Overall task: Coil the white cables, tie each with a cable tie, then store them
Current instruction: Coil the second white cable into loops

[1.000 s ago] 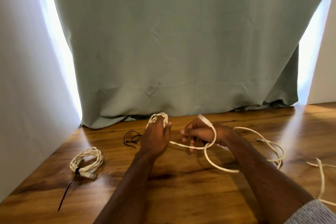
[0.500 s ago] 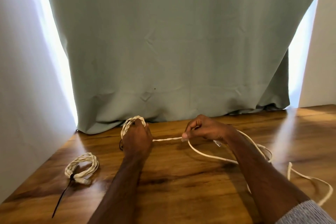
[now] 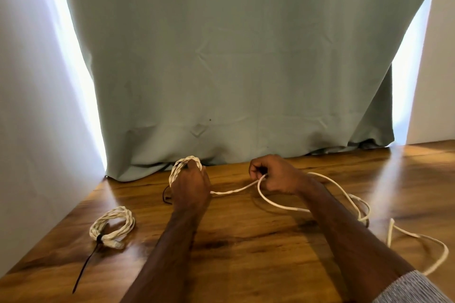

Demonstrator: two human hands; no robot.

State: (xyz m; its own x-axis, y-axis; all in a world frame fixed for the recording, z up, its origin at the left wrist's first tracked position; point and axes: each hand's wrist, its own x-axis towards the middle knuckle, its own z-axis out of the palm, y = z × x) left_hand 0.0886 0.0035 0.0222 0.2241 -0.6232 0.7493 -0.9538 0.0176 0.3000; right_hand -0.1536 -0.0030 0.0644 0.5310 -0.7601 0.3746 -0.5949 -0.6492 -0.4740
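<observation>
surface: glossy wooden table [image 3: 246,253], warm brown grain with dark streaks, bright glare patches at left and right
backdrop: grey-green curtain [image 3: 234,56] hangs to the table's far edge, hem bunched on the wood
walls: white panels left [image 3: 29,106] and right [image 3: 433,81]; strong daylight in the gaps either side of the curtain
left hand [image 3: 190,189]: closed around a coil [image 3: 183,167] of white cable wound over the fingers, held just above the table near the curtain hem
right hand [image 3: 275,174]: fingers pinched shut on the loose cable [image 3: 278,205], a short span runs taut between the two hands
loose cable tail: loops under the right wrist, trails across the table to the right, ends near the right forearm
finished coil [image 3: 112,226]: flat on the table, left of the left forearm, well apart from the hands
cable tie [image 3: 85,268]: black, cinched round the finished coil, tail points toward the near edge
dark item [image 3: 165,195]: thin black loop on the table, mostly hidden behind the left hand, can't tell what it is
sleeve [image 3: 413,288]: grey knit, bottom right corner
</observation>
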